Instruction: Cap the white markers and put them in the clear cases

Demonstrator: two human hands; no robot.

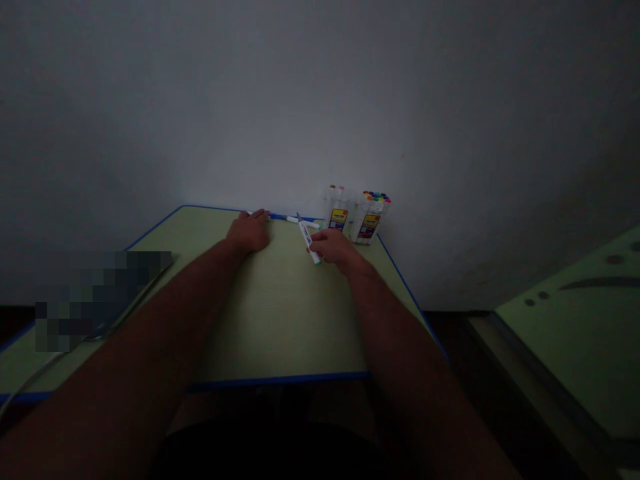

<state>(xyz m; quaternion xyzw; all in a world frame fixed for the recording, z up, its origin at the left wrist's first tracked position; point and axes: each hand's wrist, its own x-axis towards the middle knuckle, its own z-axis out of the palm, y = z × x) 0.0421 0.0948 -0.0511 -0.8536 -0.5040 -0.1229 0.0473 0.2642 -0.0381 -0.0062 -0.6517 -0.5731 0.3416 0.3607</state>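
Observation:
A white marker [305, 235] with a grey end and a green tip is pinched in my right hand [334, 247], slanting above the tabletop. My left hand [250, 231] rests at the table's back edge with its fingers stretched out. Bits of white show by its fingertips, probably another marker, mostly hidden. Between the two hands, a second white marker [311, 225] lies along the back edge. Right of it stands a clear marker case [338, 215] with few markers showing. Beside that is another clear case [369, 223] packed with markers with many-coloured ends.
The pale green table [285, 320] has a blue rim and stands against a grey wall [280, 100]. At the left lies a pixelated dark object [115, 293] with a pale cable [37, 377]. A green panel [590, 320] with round holes stands at the right.

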